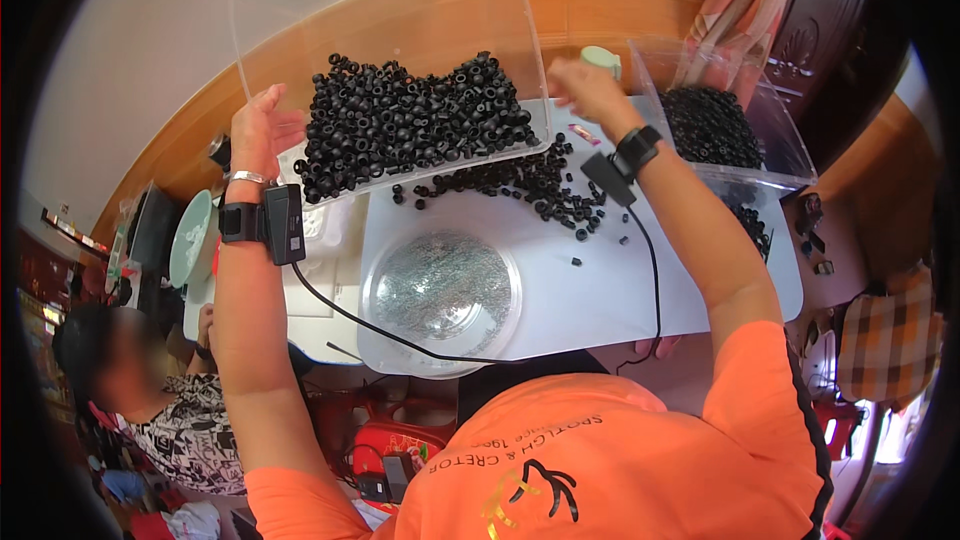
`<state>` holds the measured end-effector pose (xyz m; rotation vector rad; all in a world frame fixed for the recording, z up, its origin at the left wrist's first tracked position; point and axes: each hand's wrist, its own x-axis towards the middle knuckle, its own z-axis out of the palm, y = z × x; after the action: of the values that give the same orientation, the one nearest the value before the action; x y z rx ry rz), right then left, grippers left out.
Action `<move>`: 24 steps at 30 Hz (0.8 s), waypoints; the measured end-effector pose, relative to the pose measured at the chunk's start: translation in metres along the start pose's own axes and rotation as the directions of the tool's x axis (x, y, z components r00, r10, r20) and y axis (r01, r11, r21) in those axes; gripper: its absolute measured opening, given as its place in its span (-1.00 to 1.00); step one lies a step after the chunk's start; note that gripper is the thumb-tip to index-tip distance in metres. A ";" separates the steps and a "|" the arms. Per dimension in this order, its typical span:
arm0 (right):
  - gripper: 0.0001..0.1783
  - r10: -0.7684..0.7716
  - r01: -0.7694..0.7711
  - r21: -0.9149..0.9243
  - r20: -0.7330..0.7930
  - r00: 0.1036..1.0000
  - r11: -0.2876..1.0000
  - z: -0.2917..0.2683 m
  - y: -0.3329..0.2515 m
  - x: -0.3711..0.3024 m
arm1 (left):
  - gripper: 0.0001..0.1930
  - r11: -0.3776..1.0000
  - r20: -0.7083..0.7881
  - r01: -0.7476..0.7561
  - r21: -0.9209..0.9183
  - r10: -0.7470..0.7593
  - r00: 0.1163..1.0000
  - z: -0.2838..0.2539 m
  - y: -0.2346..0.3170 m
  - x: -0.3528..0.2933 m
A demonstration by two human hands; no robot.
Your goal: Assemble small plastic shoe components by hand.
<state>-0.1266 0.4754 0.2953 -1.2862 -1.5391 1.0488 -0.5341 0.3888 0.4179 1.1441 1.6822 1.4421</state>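
A large clear plastic box (538, 35) leans over the table, full of small black ring-like parts (410, 120). My left hand (262, 130) lies against its left side with the thumb up, and some fingers overlap the wall. At the opposite side, my right hand (590, 95) is bent in with its fingertips at the box's right edge; part of that grip is hidden. Below the near rim, loose black parts (545, 185) spread over the white tabletop (600, 280). Nearer me stands a round clear tub (515, 305) holding many small shiny pieces.
A second clear box (790, 155) of black parts stands at the right, near a pale green lid (601, 60). A small wrapped packet (583, 134) lies on the table. Black cables (650, 260) run from my wrist devices. At the left sits another person (190, 430), by a green basin (190, 238).
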 end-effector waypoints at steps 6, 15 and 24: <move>-0.62 -0.345 0.512 -0.473 0.397 0.851 0.717 0.075 0.045 -0.016 | -0.51 0.999 -0.066 0.002 0.048 0.001 0.998 -0.001 0.005 -0.001; -0.53 -0.432 0.872 -0.239 0.794 0.429 0.427 0.199 0.044 0.003 | -0.52 0.999 -0.096 0.039 0.028 -0.037 0.995 -0.006 -0.005 0.009; -0.60 -0.304 0.923 -0.247 0.891 0.336 0.294 0.190 0.048 0.009 | -0.53 0.998 -0.133 0.026 -0.051 -0.032 0.991 -0.004 -0.014 0.013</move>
<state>-0.2952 0.4749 0.1958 -0.3416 -3.0378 0.1798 -0.5457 0.3984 0.4060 1.0115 1.7366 1.5639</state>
